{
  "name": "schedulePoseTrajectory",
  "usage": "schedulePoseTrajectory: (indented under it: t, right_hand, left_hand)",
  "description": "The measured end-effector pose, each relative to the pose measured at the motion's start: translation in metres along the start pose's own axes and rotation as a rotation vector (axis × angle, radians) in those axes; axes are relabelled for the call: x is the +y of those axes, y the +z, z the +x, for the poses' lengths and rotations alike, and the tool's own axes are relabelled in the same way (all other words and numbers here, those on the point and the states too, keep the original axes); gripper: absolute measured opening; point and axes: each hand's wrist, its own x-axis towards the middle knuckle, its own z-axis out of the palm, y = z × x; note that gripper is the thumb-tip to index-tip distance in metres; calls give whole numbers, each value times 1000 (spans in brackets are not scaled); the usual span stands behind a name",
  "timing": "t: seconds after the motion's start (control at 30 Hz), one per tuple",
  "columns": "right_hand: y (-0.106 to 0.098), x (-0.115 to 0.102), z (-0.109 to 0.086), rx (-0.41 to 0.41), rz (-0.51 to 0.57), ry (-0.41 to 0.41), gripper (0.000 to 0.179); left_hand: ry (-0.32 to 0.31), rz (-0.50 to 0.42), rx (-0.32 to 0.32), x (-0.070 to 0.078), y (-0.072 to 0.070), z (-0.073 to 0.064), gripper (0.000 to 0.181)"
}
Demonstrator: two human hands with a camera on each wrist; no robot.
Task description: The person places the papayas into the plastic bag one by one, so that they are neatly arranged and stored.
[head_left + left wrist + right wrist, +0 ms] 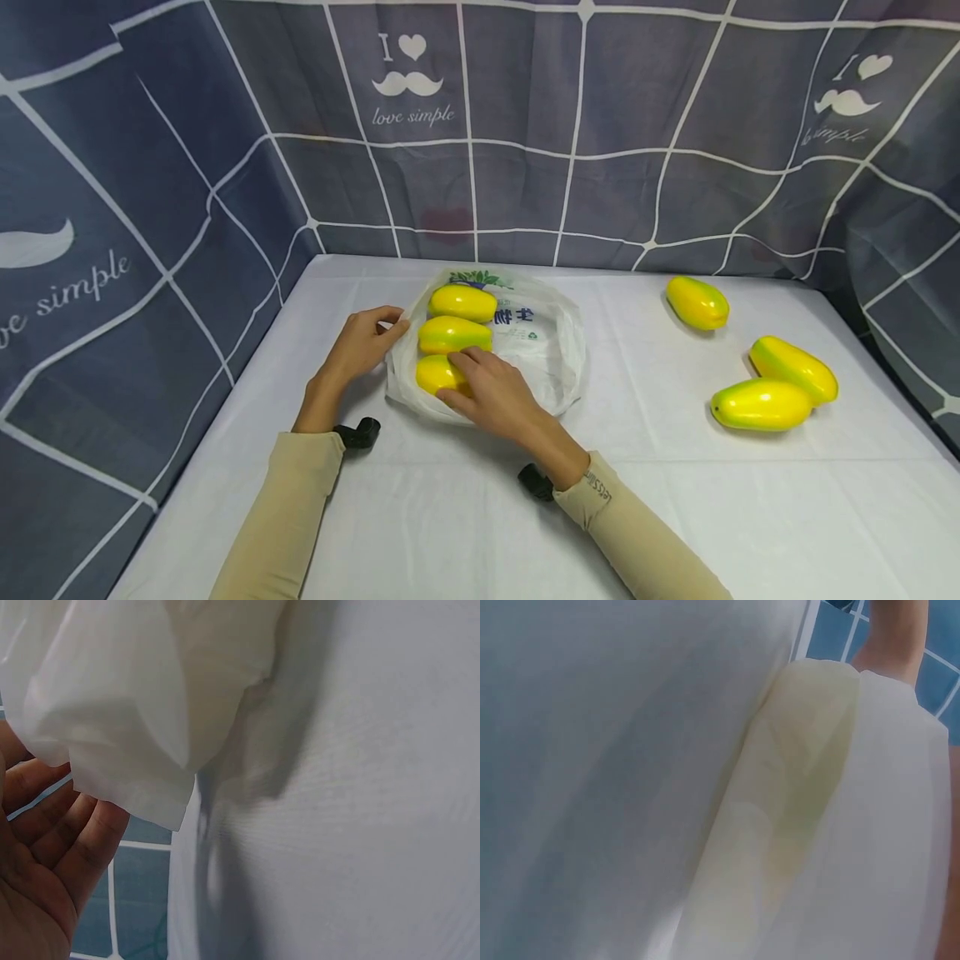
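A person in beige sleeves works at a white-covered tabletop [450,525]. A white plastic bag [572,342] lies with its mouth spread upward, left of the tabletop's middle. Inside, along its left side, three yellow papayas lie in a column: a far papaya [462,302], a middle papaya [450,333] and a near papaya [432,375]. The right hand [498,390] reaches in over the bag's near rim, its grip curled over the near papaya. The left hand [365,340] is at the bag's left rim, its grip pinching the plastic between thumb and fingers.

Well to the right, three more papayas rest on the tabletop: a back papaya [697,302] by itself, and a right papaya [795,368] touching a front papaya [761,405]. A dark gray curtain [517,92] with white lines hangs behind.
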Motion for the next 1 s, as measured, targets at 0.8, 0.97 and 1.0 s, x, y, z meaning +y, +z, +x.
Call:
schedulePoseTrajectory:
  t: [0.8,0.97,1.0]
  right_hand:
    - [-1,0,-2,17,9,2,46]
    - [0,0,-2,13,6,7,47]
    - [0,0,-2,14,0,6,48]
  left_hand:
    - [-11,5,2,1,1,0,41]
    - [-14,12,1,1,1,0,42]
    - [-14,12,1,1,1,0,42]
